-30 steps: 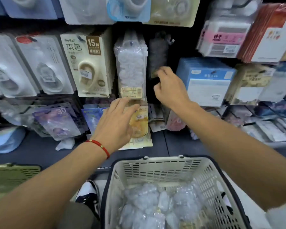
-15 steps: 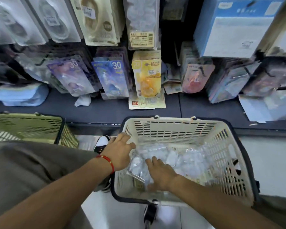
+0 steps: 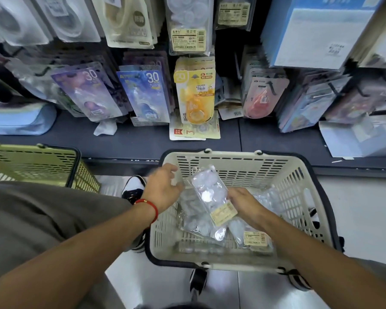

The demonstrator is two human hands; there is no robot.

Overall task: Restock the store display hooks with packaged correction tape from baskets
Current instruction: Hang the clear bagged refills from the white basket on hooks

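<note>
A cream plastic basket (image 3: 299, 181) stands on the floor below the display, with several clear packs of correction tape (image 3: 254, 239) lying in it. My right hand (image 3: 243, 204) grips one clear pack (image 3: 210, 195) by its lower labelled end and holds it tilted above the basket. My left hand (image 3: 163, 188) hovers at the pack's upper left edge with fingers relaxed, just touching or nearly touching it. Matching clear packs hang on a hook (image 3: 187, 23) at the top centre of the display.
A green basket (image 3: 31, 161) stands at the left on the floor. Purple, blue, yellow (image 3: 195, 94) and pink tape packs hang in the lower row over a dark shelf (image 3: 143, 139). My shoes and knee are beside the cream basket.
Both hands came down from the hooks into the cream basket. My right hand has lifted one clear pack out of the pile, and my left hand has moved up to its edge.
</note>
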